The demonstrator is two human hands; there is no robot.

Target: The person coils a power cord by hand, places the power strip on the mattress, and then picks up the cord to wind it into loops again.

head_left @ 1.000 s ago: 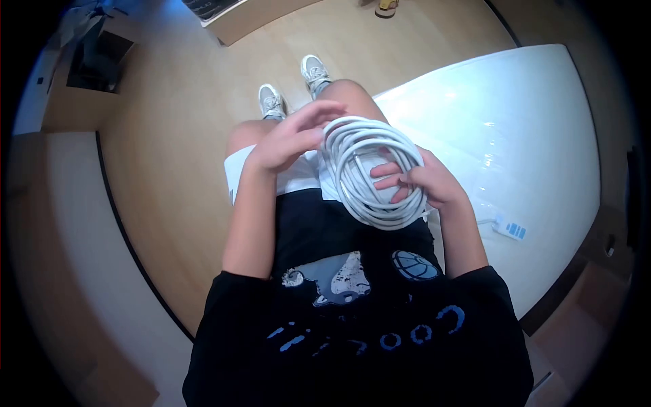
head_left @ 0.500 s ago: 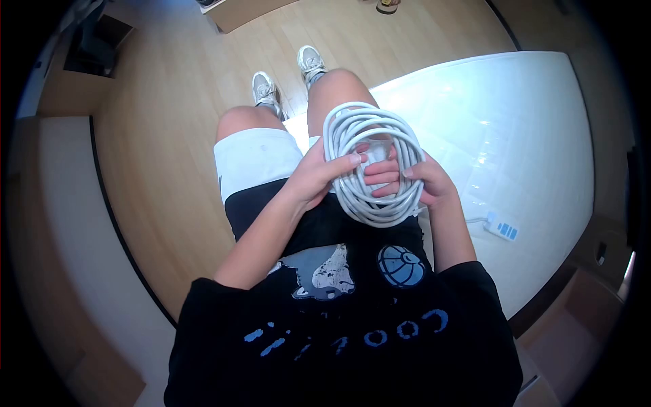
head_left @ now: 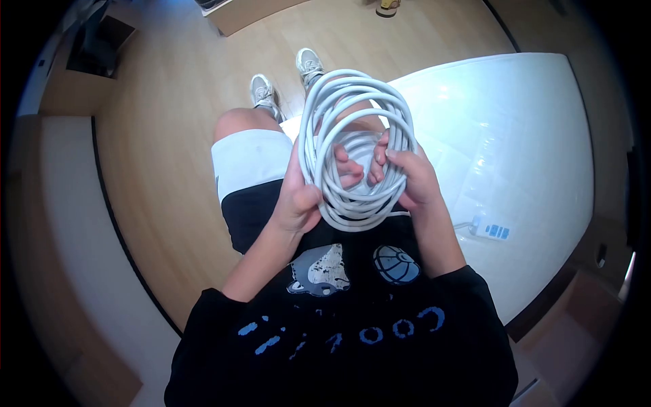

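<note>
A thick bundle of white cable (head_left: 317, 146), wound in several loose loops, is held up over my lap. My left hand (head_left: 296, 203) grips its left side, the thumb at the outer edge and the fingertips showing inside the ring. On the right side, my right hand (head_left: 417, 182) clasps the loops with its thumb across the front and its fingers through the middle. Off to the right, a white power strip (head_left: 493, 229) with blue-grey sockets lies on a white bed surface (head_left: 502, 136); a short stretch of its cord shows, and the rest is hidden.
My legs in white shorts (head_left: 247, 163) extend forward, with shoes (head_left: 262, 91) on the wooden floor (head_left: 169, 156). A wooden cabinet (head_left: 254, 15) stands at the top, and a small yellow and dark object (head_left: 387, 7) is on the floor beside it.
The coil has been raised and its loops have spread into a taller, looser ring. My left thumb has shifted from inside the ring to its outer left edge.
</note>
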